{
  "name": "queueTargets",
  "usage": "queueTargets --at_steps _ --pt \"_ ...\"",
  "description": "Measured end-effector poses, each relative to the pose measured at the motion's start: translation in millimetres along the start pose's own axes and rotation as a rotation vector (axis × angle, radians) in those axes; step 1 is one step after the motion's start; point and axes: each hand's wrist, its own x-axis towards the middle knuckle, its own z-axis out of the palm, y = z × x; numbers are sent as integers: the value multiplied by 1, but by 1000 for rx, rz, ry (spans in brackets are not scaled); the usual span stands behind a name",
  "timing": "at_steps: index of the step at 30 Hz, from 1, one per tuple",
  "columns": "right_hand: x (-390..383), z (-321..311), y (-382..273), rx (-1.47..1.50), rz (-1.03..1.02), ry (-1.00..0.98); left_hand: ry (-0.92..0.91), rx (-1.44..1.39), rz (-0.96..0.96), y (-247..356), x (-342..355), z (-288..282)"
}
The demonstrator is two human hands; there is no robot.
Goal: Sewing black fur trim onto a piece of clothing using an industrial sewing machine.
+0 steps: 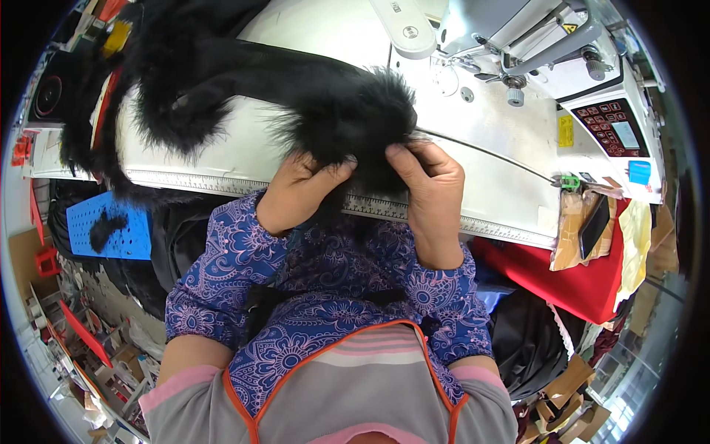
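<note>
A black garment piece with fluffy fur trim (347, 111) lies across the white sewing table, its smooth cloth band running off to the upper left. My left hand (299, 185) pinches the trim's near edge between thumb and fingers. Close by on the right, my right hand (436, 185) grips the same piece, thumb on top and fingers curled under. The fur hides several fingertips. Just beyond both hands stands the white sewing machine (473, 37), with its presser area apart from the fur.
A ruler strip (200, 181) runs along the table's front edge. On the right are a keypad panel (610, 127), a dark phone (594, 227) on cardboard, and red cloth (555, 277). A blue perforated stool (107, 226) stands at left, near more black fur.
</note>
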Motion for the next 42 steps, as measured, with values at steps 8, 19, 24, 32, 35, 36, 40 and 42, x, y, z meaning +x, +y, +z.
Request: queueTargets --at_steps 8,19,24,32,35,36,40,42 --pt "0 5 4 -49 15 -101 38 51 87 -11 3 3" --pt "4 6 -1 -501 -276 -43 123 605 242 -3 14 4" --pt "20 -5 -29 -1038 -685 -136 98 473 107 15 19 -6" --pt "49 11 -67 -738 -489 -745 -510 586 -89 71 50 -26" --pt "53 7 -64 -853 -383 -649 -613 766 -293 87 56 -28" --pt "52 8 -67 -920 -374 -624 -569 709 -248 84 56 -31" --pt "53 9 -63 -1074 -399 -588 -471 769 -1 74 51 -28" --pt "47 10 -68 -1091 -419 -577 -398 794 12 78 48 -25"
